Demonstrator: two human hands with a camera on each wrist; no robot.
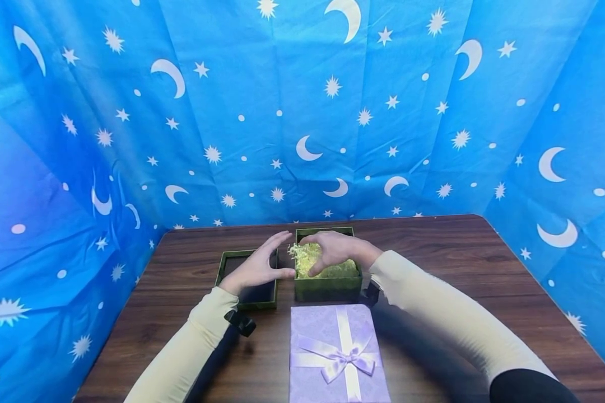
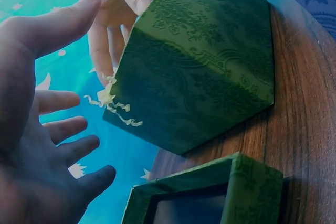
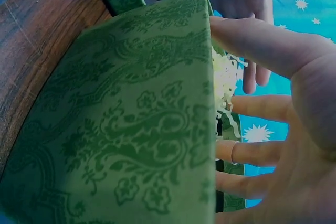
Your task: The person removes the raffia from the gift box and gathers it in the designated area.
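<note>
A green patterned box [image 1: 327,290] stands open on the table, filled with pale yellow shredded paper [image 1: 340,271]. My right hand [image 1: 335,249] reaches over the box, its fingers and thumb spread at the paper near the left side. Just left of the box is my left hand [image 1: 256,267], palm turned toward it, fingers apart and nothing held. A few curled strands [image 2: 106,98] stick out over the box's rim in the left wrist view. Under my left hand lies the green box lid [image 1: 264,305], its dark inside facing up.
A lilac gift box [image 1: 333,352] with a ribbon bow sits in front of the green box, nearer to me. The wooden table [image 1: 448,280] runs back to a blue cloth backdrop [image 1: 292,84] with moons and stars, which also hangs at both sides.
</note>
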